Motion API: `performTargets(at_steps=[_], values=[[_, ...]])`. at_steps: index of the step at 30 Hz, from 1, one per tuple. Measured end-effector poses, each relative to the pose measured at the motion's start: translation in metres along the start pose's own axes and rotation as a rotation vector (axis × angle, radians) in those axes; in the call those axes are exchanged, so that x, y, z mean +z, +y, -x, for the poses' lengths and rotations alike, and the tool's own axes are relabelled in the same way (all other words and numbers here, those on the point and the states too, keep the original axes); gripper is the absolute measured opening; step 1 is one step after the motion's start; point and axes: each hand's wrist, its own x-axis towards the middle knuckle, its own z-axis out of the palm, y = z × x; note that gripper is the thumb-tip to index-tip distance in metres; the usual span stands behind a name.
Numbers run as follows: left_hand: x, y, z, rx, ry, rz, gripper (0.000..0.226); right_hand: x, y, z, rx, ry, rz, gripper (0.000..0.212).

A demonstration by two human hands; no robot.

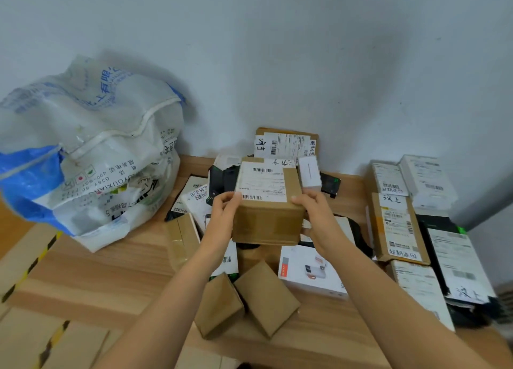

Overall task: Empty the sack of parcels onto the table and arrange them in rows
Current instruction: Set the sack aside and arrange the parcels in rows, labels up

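Head view: wooden tabletop (125,271) against a pale wall (305,63); left hand (223,210) and right hand (315,211) grasp a labelled cardboard box (266,224), fingers (235,198) curled.

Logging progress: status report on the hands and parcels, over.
Left hand and right hand grip brown box over loose pile. Sack slumped left. Row along right edge.
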Motion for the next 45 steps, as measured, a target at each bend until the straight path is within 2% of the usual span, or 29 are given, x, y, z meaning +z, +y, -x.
performTargets(at_steps=[3,10,16,19,23,26,28,33,35,39,42,45], values=[[0.007,-0.013,0.021,0.036,0.035,-0.009,0.019,-0.015,0.013,0.014,-0.022,-0.044,-0.002,0.041],[0.042,-0.032,0.080,0.163,0.046,0.005,0.037,-0.060,0.034,0.048,-0.063,-0.059,0.009,0.049],[0.078,-0.048,0.106,0.253,0.020,-0.076,0.061,-0.100,0.048,0.074,0.006,-0.076,-0.142,0.043],[0.100,-0.048,0.110,0.234,0.050,-0.113,0.052,-0.127,0.056,0.084,0.013,-0.059,-0.096,0.046],[0.131,-0.042,0.107,0.181,0.087,-0.062,0.045,-0.170,0.052,0.092,-0.092,0.049,0.046,0.059],[0.152,-0.037,0.103,0.168,0.028,-0.019,0.028,-0.209,0.041,0.095,-0.102,0.148,0.006,0.064],[0.162,-0.033,0.098,0.124,-0.012,0.018,0.026,-0.235,0.030,0.097,-0.078,0.179,-0.002,0.062],[0.187,-0.028,0.084,0.020,-0.164,0.043,0.036,-0.284,0.015,0.103,0.078,0.043,0.014,0.039],[0.196,-0.030,0.075,-0.004,-0.213,0.039,0.040,-0.295,0.014,0.102,0.114,0.013,0.002,0.039],[0.223,-0.034,0.050,-0.044,-0.251,0.025,0.030,-0.307,0.014,0.094,0.138,0.144,0.004,0.040],[0.245,-0.036,0.030,-0.005,-0.257,-0.129,0.045,-0.310,0.013,0.084,0.175,0.291,-0.023,0.034],[0.258,-0.040,0.023,-0.007,-0.369,-0.185,0.052,-0.315,0.009,0.072,0.169,0.401,-0.049,0.035]])
